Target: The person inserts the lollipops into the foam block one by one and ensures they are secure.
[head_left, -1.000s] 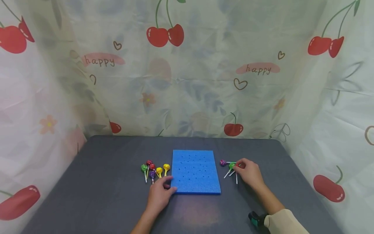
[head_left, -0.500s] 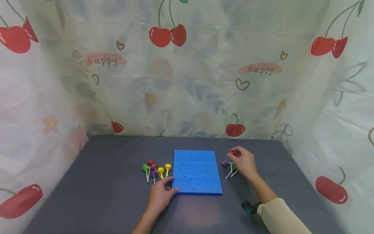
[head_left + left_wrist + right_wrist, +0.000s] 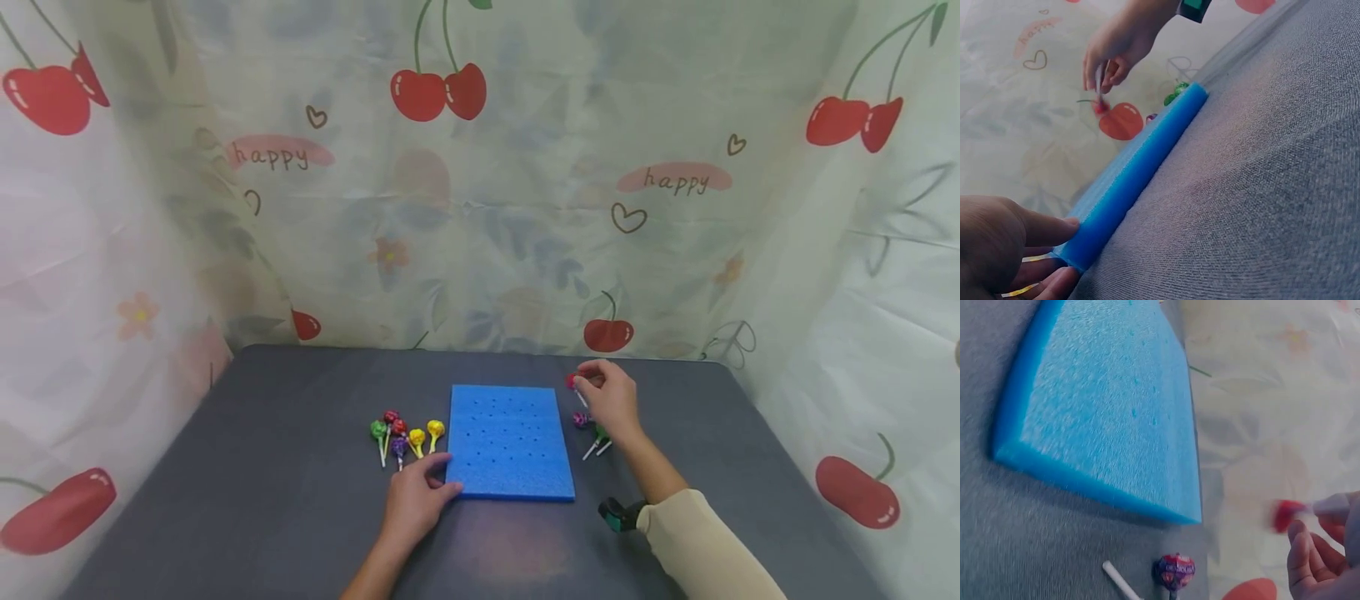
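Note:
My right hand [image 3: 611, 400] pinches a red lollipop [image 3: 572, 381] beyond the right back corner of the blue foam board [image 3: 510, 450]. The candy sits at the fingertips with its white stick slanting down; it is blurred in the right wrist view. The board lies flat, its top dotted with small holes. My left hand [image 3: 414, 498] rests against the board's front left corner, thumb and index finger apart. In the left wrist view the thumb [image 3: 1054, 230] touches the board's edge and the other fingers lie at its side.
Left of the board lie several lollipops, among them a green lollipop [image 3: 378, 430], a purple lollipop [image 3: 399, 447] and a yellow lollipop [image 3: 435, 428]. On its right are a purple lollipop [image 3: 580, 419] and a green lollipop [image 3: 602, 433], partly behind my right hand. A patterned curtain [image 3: 480, 250] surrounds the table.
My right hand has picked the red lollipop from the right-hand pile and carried it back and left, turning its stick downward. The left hand stays at the board's corner.

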Available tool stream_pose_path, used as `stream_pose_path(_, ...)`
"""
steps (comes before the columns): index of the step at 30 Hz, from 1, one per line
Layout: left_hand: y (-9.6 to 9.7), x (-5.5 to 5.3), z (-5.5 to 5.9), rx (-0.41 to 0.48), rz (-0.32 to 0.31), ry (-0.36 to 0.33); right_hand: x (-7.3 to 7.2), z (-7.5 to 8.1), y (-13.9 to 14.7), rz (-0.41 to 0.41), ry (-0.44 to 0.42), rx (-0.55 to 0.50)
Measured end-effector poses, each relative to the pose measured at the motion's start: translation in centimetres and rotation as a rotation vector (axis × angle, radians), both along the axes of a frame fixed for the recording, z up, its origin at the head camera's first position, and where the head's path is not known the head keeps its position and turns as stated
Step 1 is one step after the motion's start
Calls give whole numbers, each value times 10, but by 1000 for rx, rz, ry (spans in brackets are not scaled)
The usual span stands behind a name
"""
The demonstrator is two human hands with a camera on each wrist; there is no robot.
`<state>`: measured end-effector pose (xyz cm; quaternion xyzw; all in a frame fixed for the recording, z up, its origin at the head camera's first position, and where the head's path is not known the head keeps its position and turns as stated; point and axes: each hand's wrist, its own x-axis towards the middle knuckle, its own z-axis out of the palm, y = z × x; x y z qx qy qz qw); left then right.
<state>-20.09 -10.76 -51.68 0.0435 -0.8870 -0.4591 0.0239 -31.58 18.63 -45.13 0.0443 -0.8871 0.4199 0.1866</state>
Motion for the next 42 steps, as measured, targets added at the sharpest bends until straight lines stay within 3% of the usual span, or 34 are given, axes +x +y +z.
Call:
stream_pose_path(12,0,0,1,-3,1,2,-1,-16,-10,2,-80,-16)
stream_pose_path(20,0,0,1,4,5,14,-8,-20,5,-34,-36,-15)
stream_pose_path(30,0,1,0,2,10,-17,-17,-29,26,-77,-107,54)
stream_pose_path(42,0,0,1,-1,5,-20,-26,-47,29,10,-250,211)
